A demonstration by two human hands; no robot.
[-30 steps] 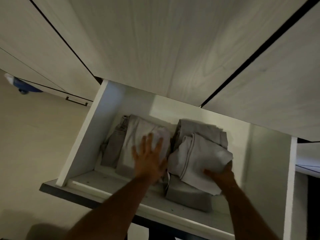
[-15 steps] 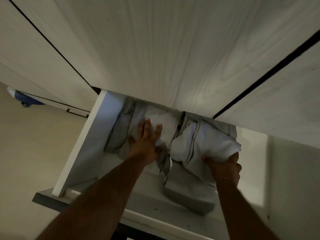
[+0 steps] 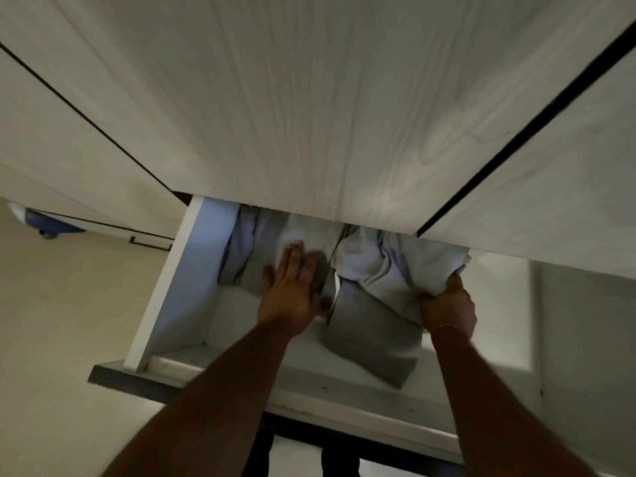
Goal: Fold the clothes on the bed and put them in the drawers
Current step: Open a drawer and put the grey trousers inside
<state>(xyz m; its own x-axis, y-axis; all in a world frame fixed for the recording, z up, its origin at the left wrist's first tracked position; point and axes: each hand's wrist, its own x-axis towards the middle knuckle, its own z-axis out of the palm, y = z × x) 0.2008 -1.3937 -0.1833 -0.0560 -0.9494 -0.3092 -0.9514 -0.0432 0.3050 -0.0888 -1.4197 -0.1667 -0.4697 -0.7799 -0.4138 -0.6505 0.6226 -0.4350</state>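
Inside the white wooden drawer, the left hand presses flat, fingers straight, on soft folded grey clothes; the right hand grips a crumpled pale garment.

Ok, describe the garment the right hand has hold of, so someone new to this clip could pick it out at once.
Start at the open white drawer below the pale wood-grain wardrobe front. Two piles of light clothes lie inside; take the right pile. The garment is the rumpled, paler piece on top of the flat grey folded one, and the only one the right hand grips, at its right edge.
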